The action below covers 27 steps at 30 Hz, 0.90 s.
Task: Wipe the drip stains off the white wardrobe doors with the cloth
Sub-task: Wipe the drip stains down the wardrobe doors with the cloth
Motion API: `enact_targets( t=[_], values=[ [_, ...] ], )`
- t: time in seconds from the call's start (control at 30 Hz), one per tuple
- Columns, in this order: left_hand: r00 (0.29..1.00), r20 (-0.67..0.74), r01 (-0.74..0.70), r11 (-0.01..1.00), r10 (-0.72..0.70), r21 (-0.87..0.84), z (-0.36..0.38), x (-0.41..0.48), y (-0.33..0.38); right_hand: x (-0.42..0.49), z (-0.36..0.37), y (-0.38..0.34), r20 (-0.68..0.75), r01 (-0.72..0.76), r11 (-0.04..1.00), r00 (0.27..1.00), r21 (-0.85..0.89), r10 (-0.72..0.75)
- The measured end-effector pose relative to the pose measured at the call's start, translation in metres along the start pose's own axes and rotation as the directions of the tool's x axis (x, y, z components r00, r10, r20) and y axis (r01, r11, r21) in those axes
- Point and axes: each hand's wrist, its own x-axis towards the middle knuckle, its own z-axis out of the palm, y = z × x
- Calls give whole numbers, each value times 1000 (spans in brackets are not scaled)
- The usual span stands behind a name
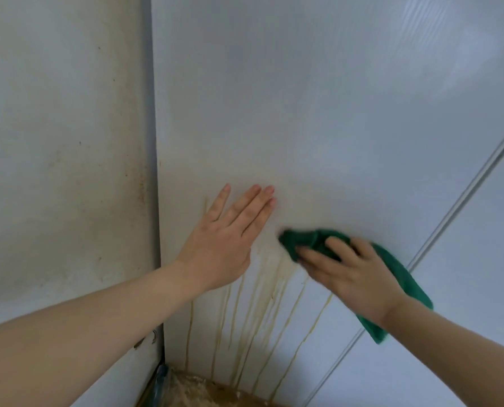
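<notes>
My left hand (pixel 226 239) lies flat against the white wardrobe door (pixel 303 98), fingers (pixel 245 207) straight and held close together, gripping nothing. My right hand (pixel 353 277) presses the green cloth (pixel 309 240) onto the same door, just right of the left hand, fingers spread fairly straight over the bunched fabric. The cloth's loose end trails out past my wrist, down to the right. Yellow-brown drip stains (pixel 274 312) run down the door below both hands. A grimy wall (pixel 63 142) meets the door on the left, and a second door (pixel 479 274) stands to the right.
</notes>
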Motion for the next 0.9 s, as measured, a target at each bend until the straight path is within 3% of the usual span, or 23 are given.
enact_targets(
  t=[0.07,0.1,0.17,0.27,0.33,0.43,0.53,0.6,0.67,0.73,0.9],
  values=[
    [1000,3,8,1000,-8,13,3,-1,3,-13,-2,-1,85,80,996,993,35,-83],
    [1000,7,8,1000,-8,12,4,-2,7,-13,-6,5,80,40,999,996,37,-43],
    [1000,6,2,1000,-2,-4,5,-1,14,1,-18,24,-20,-208,978,978,32,209],
    [999,-27,27,999,-28,-36,5,6,24,16,-28,48,-139,-514,858,848,26,512],
    [998,-38,53,998,-55,-47,7,11,31,6,-24,33,-109,-492,871,865,18,491],
    [997,-29,67,997,-69,-47,11,13,38,-37,-9,-9,32,-301,954,953,13,300],
    [997,-27,70,997,-71,-37,15,9,40,-50,-14,-9,96,-221,974,972,49,216],
    [996,-22,80,996,-81,-48,16,8,43,-42,-20,11,14,-363,930,932,51,363],
    [993,-35,107,993,-110,-58,17,10,47,-32,-22,29,-101,-545,836,830,62,548],
    [990,-33,134,987,-137,-83,19,10,52,-34,-20,24,-137,-590,806,795,49,591],
    [981,-38,188,976,-192,-106,22,11,61,-89,-6,-41,173,-313,946,939,80,296]
  ],
)
